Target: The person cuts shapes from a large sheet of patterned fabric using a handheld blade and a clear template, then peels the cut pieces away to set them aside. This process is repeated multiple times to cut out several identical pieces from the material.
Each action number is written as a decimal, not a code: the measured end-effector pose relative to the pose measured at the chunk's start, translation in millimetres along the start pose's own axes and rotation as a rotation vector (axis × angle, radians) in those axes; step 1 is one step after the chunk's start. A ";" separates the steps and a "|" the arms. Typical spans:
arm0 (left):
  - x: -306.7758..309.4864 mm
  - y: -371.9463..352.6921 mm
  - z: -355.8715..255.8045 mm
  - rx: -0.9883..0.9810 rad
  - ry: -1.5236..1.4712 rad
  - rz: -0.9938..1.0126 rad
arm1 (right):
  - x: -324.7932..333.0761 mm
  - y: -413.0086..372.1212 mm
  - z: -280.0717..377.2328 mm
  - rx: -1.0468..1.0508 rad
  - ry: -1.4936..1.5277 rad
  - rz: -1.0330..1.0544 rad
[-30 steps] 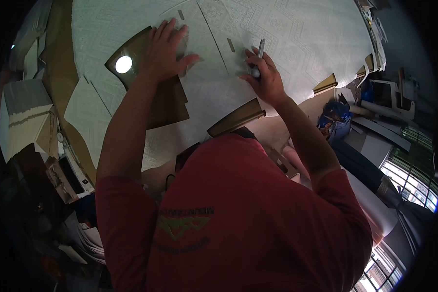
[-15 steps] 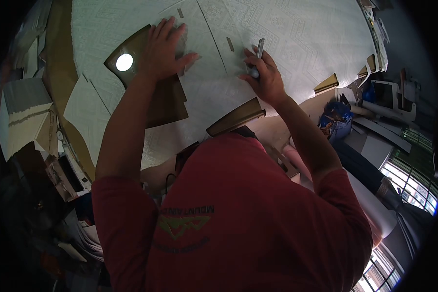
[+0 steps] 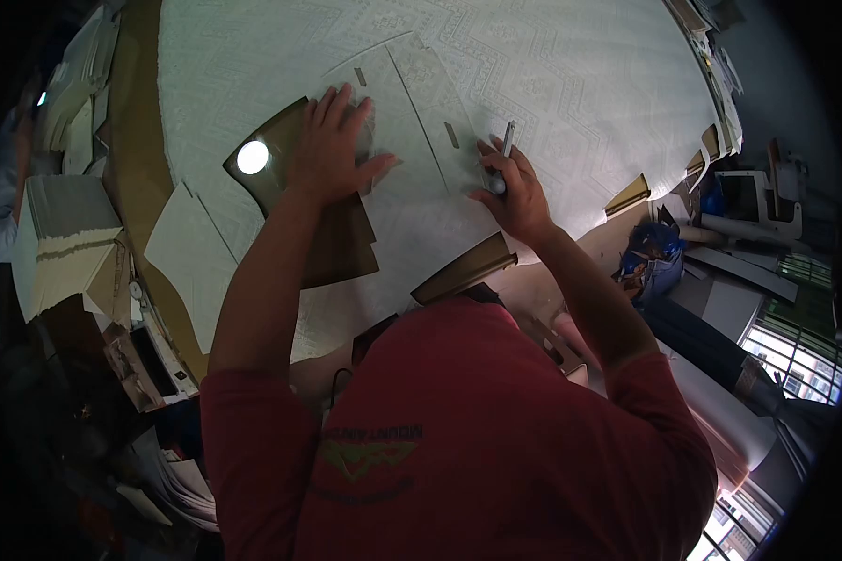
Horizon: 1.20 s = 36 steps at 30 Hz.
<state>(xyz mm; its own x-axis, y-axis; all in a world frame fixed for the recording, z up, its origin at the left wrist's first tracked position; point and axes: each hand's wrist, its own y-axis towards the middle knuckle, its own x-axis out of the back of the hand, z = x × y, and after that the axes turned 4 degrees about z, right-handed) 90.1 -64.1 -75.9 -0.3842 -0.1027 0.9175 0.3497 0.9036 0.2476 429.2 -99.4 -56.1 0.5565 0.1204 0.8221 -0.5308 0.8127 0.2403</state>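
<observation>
Closest in, your red shirt (image 3: 496,439) fills the lower view and both arms reach out over the work. Your left hand (image 3: 332,150) lies flat with fingers spread wide, half on the white cut-out panel (image 3: 412,112) and half on the brown cardboard piece (image 3: 332,238) beside it. Your right hand (image 3: 515,196) is curled in a narrow grip around a silver pen (image 3: 505,150), the pen upright and your hand at the panel's right edge, near one of its small slots. To my eye, the job here is a clean line. Press that left palm down evenly so the panel cannot creep, hold the pen steep against the edge, and let the forearm do the travelling rather than the wrist. The embossing may nudge the tip, so go light. Everything rests on a big embossed white sheet (image 3: 580,84) covering the table, with a bright lamp reflection (image 3: 253,157) on the brown card and a brown strip (image 3: 463,266) at the near edge. Further out, cut cardboard is stacked at the left (image 3: 61,234), a blue bag (image 3: 650,248) sits on the right, and a barred window (image 3: 795,360) glows beyond.
</observation>
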 end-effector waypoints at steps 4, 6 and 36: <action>-1.7 -0.3 0.8 0.007 0.009 0.000 | 0.0 0.2 0.4 0.003 -0.001 -0.001; -2.5 -0.4 2.0 0.004 0.013 -0.005 | 0.1 0.9 -0.2 -0.004 0.003 0.006; -2.8 0.5 1.8 -0.036 0.005 -0.038 | 1.6 6.2 0.2 0.112 0.037 0.045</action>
<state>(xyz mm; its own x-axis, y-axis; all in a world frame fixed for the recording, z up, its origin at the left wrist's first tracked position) 89.8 -62.6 -78.8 -0.3932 -0.1389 0.9089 0.3653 0.8835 0.2931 426.7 -94.3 -53.3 0.5527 0.1781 0.8141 -0.6228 0.7374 0.2615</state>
